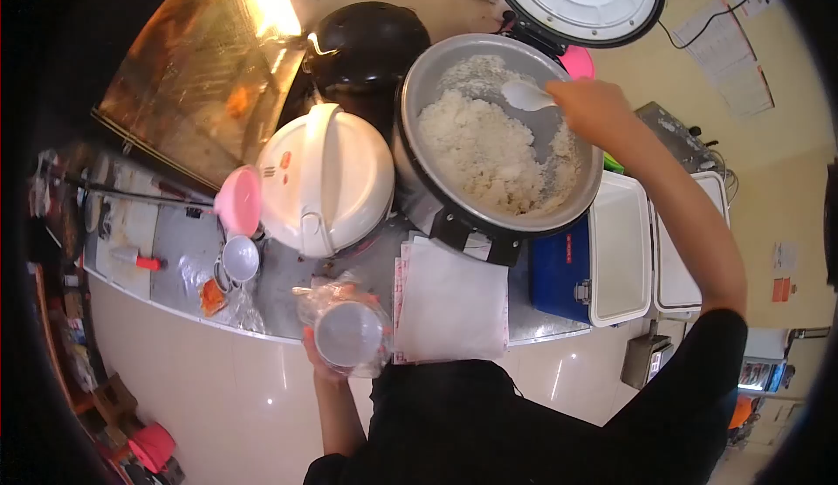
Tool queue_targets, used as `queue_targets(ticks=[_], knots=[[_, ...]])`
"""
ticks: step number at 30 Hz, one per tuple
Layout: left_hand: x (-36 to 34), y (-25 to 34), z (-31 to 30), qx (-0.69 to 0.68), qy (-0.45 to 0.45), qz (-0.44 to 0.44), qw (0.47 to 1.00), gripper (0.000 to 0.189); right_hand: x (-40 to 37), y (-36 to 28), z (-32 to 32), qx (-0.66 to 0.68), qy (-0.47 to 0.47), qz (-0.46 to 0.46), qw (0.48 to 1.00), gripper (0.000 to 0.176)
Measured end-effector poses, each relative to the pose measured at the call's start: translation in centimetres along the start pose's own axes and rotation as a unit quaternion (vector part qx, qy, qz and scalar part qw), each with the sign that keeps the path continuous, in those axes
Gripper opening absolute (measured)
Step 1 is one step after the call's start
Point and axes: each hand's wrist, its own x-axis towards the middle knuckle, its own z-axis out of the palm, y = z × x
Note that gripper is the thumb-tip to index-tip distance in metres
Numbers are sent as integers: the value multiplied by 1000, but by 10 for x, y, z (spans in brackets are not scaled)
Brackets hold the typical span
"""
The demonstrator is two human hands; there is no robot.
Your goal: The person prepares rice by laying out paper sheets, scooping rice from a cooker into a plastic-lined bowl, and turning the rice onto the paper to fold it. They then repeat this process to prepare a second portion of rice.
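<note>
My right hand (594,111) is closed round the handle of a white rice paddle (527,96), whose blade is inside a large open rice cooker (421,184). White rice (489,155) lies heaped in the pot, with more stuck along its right side. Low in the view, my left hand (321,356) holds a round grey cup (349,334) with clear plastic film around it. The cup looks empty. To the right of it is a stack of white paper sheets (451,297) on the metal counter.
A closed white rice cooker (362,171) stands left of the open one. Pink cup (238,200), small metal cup (240,259) and red-handled tool (140,260) are farther left. An open blue cooler box (559,274) stands right; a lit glass case (205,66) is upper left.
</note>
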Motion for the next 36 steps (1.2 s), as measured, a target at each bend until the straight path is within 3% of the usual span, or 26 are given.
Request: queue_targets(ticks=[3, 5, 7, 10, 12, 16, 19, 23, 26, 28, 30, 32, 35, 36], knots=[[34, -21, 43, 7, -72, -75, 995, 109, 53, 12, 74, -52, -43, -44, 997, 23], [52, -40, 58, 12, -88, -98, 991, 113, 99, -9, 111, -30, -103, 9, 994, 22], [59, -62, 65, -7, -65, -98, 993, 115, 141, -26, 158, -34, -83, -38, 995, 21], [66, -87, 68, -61, -68, -96, 991, 111, 151, -50, 180, -60, -74, -155, 983, 22], [51, -115, 29, -123, -68, -110, 984, 100, 135, -39, 182, -44, -69, -176, 981, 22], [60, -134, 14, -127, -18, -86, 988, 97, 105, -13, 125, -75, -77, -224, 969, 21], [65, -137, 19, -166, -25, -67, 984, 97, 127, -21, 141, -87, 39, -160, 982, 19], [72, -133, 26, -273, -97, -26, 957, 97, 145, -60, 186, -49, 13, -269, 962, 27], [86, -119, 52, -276, -99, -12, 956, 104, 97, -57, 139, -38, -18, -347, 937, 31], [98, -110, 62, -269, -101, -11, 958, 110, 89, -39, 127, -45, -104, -276, 955, 29], [100, -109, 62, -271, -95, -6, 958, 115, 92, -22, 128, -72, -126, -197, 970, 23], [100, -112, 63, -328, -98, 12, 940, 111, 123, -8, 140, -117, -80, -118, 983, 17], [100, -114, 67, -361, -106, 19, 926, 110, 148, -27, 189, -88, -136, -91, 983, 18], [100, -115, 67, -364, -108, 22, 925, 110, 135, -37, 169, -93, -164, -130, 973, 21]])
